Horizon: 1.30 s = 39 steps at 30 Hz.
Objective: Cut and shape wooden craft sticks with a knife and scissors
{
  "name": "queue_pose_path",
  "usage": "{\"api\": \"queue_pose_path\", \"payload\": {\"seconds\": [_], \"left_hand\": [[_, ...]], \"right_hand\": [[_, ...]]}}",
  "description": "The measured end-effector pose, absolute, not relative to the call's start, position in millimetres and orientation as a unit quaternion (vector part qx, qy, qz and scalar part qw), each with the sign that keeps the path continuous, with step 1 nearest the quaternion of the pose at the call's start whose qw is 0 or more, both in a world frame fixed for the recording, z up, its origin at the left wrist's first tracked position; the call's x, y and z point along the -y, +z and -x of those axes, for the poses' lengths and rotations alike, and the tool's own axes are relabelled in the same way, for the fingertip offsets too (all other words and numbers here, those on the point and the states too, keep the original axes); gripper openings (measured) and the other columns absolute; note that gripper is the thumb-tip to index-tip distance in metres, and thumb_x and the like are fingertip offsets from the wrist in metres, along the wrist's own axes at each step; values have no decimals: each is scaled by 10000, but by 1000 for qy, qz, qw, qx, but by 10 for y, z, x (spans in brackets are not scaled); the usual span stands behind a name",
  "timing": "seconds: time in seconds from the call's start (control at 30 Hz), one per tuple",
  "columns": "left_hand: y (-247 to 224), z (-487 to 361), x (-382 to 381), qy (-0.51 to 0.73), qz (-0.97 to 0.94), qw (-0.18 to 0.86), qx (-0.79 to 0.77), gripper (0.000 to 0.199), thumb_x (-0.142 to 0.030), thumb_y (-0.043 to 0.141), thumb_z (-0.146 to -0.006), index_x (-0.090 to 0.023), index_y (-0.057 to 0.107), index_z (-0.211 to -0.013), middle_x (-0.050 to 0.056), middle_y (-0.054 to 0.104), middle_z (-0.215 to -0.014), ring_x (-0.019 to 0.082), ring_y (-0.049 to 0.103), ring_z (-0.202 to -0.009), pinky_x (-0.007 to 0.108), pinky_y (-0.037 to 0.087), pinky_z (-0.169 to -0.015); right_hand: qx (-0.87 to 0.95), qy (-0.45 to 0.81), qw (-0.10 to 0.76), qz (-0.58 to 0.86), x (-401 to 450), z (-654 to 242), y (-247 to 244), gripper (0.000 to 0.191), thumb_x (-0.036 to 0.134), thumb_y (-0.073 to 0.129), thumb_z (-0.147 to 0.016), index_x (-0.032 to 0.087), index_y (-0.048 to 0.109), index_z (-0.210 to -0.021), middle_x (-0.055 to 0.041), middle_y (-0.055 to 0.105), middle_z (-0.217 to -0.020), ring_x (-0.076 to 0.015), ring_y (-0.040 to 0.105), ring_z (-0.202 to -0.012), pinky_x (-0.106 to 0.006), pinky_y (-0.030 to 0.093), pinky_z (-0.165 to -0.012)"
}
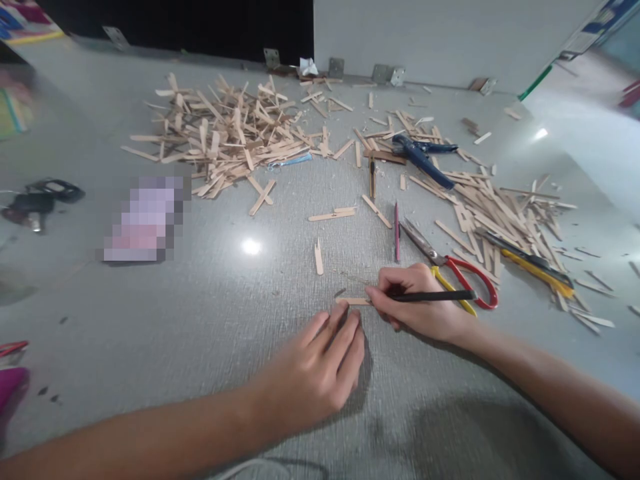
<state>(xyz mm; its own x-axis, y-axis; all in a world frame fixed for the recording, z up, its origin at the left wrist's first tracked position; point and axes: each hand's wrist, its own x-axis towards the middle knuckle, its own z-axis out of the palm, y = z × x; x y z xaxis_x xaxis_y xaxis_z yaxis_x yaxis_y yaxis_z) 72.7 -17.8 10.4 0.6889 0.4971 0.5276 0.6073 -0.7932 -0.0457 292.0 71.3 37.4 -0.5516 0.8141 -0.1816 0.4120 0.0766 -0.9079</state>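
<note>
A flat wooden craft stick [356, 302] lies on the grey table in front of me. My left hand [325, 360] is palm down, its bent fingertips pressing the stick's left end to the table. My right hand [413, 300] is closed around a slim black pen [440, 296], with its tip hidden by the fingers at the stick's right end. Just beyond my hands is a short stick with a notched, forked end [319, 258]. Scissors [450, 263] with red and yellow handles lie beside and partly behind my right hand.
Craft sticks are heaped at the back [235, 133] and right [500, 207]. Blue-handled pliers or cutters [425, 157], a yellow-black utility knife [530, 260] and a purple pen-like piece [397, 232] lie nearby. Keys [43, 200] and a blurred-out rectangular object [145, 220] are leftward.
</note>
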Motion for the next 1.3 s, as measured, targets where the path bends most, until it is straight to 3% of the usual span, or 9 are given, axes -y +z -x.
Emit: {"api": "queue_pose_path", "payload": {"seconds": [0.73,0.93,1.0,1.17,1.3], "left_hand": [[98,-736,179,-249,913,113,303,268,-66,499,-1025,23,736,-1112,229,830,-1128,381,807,-1108,448,633,-869],[92,-725,206,-245,912,112,309,262,-77,515,-1033,13,727,-1156,203,822,-1160,364,775,-1164,447,598,-960],[99,-715,201,-229,917,88,315,325,-169,514,-1066,5,699,-1269,205,793,-1224,372,743,-1200,465,585,-981],[99,-691,148,-173,931,-18,320,725,-640,388,-1102,-121,507,-1595,203,634,-1408,384,635,-1260,594,527,-1089],[62,-681,132,-150,925,-66,344,760,-682,404,-1089,-195,425,-1672,165,594,-1323,394,538,-1328,711,367,-1212]], "right_hand": [[712,522,188,431,-712,-2910,384,530,528,731,-981,215,544,-596,22,569,-454,-93,497,-414,-220,359,-434],[609,576,280,468,-736,-2899,400,506,567,805,-907,225,553,-631,21,610,-472,-87,474,-326,-205,346,-317],[592,579,295,477,-750,-2898,407,509,571,828,-881,225,550,-632,12,631,-486,-81,464,-314,-196,331,-292],[592,578,285,483,-763,-2890,412,489,542,838,-875,218,564,-632,7,624,-461,-76,453,-308,-182,320,-288],[590,581,285,482,-764,-2882,419,486,531,855,-858,218,563,-627,12,633,-476,-74,465,-317,-180,340,-291]]}}
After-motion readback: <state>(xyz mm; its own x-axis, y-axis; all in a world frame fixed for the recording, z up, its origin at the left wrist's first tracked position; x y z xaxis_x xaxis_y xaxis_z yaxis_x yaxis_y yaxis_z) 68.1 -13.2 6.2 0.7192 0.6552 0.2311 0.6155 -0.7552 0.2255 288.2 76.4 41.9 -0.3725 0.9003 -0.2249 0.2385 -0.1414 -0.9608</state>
